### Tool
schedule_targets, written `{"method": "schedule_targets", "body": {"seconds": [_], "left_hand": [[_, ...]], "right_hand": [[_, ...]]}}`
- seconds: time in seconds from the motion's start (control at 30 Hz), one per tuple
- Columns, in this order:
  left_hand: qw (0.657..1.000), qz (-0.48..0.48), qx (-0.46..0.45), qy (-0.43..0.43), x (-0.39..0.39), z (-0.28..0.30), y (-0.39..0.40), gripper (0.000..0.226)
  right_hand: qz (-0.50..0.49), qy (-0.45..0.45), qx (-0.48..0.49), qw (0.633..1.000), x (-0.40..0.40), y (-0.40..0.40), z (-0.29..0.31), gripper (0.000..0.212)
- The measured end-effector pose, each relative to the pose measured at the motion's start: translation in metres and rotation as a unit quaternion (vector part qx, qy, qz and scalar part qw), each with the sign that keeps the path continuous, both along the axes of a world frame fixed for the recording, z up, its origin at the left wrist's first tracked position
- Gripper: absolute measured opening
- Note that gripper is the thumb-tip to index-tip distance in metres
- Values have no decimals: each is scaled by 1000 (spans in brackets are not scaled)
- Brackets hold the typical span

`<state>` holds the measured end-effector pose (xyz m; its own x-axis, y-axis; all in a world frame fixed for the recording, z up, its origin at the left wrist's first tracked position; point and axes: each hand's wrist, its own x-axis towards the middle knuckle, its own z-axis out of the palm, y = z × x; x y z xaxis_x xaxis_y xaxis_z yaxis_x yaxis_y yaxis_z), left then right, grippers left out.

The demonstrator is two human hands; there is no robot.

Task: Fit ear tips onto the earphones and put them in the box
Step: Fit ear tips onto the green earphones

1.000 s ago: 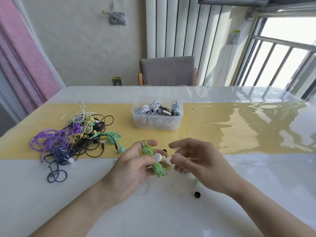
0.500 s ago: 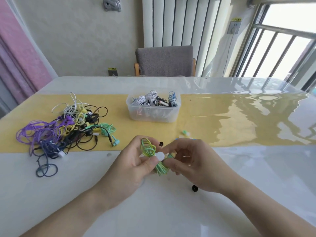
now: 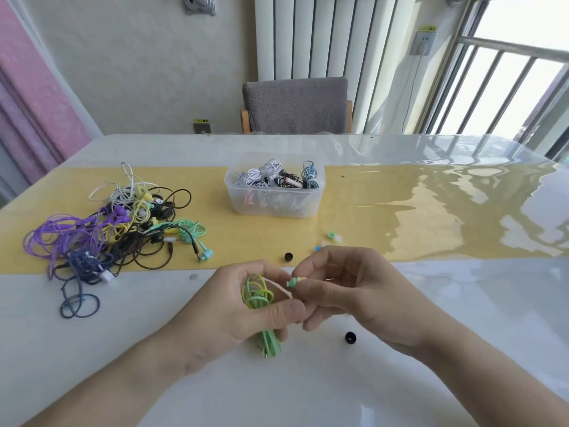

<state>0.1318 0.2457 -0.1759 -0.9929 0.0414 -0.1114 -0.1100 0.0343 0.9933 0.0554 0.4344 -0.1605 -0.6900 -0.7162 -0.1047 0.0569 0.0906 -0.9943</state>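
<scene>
My left hand [image 3: 243,306] grips a coiled green and yellow earphone cable [image 3: 258,295] just above the white table. My right hand [image 3: 354,291] pinches the small green earbud end [image 3: 293,282] of that cable between thumb and fingers. The two hands touch near the earbud. A clear plastic box [image 3: 274,198] with several wound earphones stands on the yellow runner behind the hands. Loose ear tips lie around: a black ear tip [image 3: 288,257] ahead of my hands, another black ear tip [image 3: 350,337] below my right hand, and a green ear tip [image 3: 331,235] on the runner.
A tangled pile of earphones [image 3: 123,223] in purple, yellow, black, white and mint lies at the left. A small blue ear tip [image 3: 318,249] sits beside my right hand. A grey chair [image 3: 295,106] stands behind the table's far edge.
My hands came together. The white earbud seen at my left thumb is gone from view, and my right hand now pinches a green earbud end. The camera tilted down slightly.
</scene>
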Motion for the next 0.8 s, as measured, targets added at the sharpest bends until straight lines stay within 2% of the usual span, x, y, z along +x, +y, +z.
{"method": "schedule_targets", "body": {"seconds": [0.2,0.3,0.47,0.63,0.8], "left_hand": [[1000,15,-12,-18,0,1,-1,19],[1000,17,23,-11,1,4,1,19],[998,15,50,-28,0,4,1,22],[994,-17,93,-48,1,6,0,31],[992,-49,112,-40,1,5,-2,21]], "right_hand": [[62,15,58,996,-9,8,3,13],[19,45,38,998,-9,6,5,15],[-27,207,67,976,-6,1,0,16],[-56,240,30,969,-5,0,-4,16],[-59,286,12,956,-3,-2,-7,29]]}}
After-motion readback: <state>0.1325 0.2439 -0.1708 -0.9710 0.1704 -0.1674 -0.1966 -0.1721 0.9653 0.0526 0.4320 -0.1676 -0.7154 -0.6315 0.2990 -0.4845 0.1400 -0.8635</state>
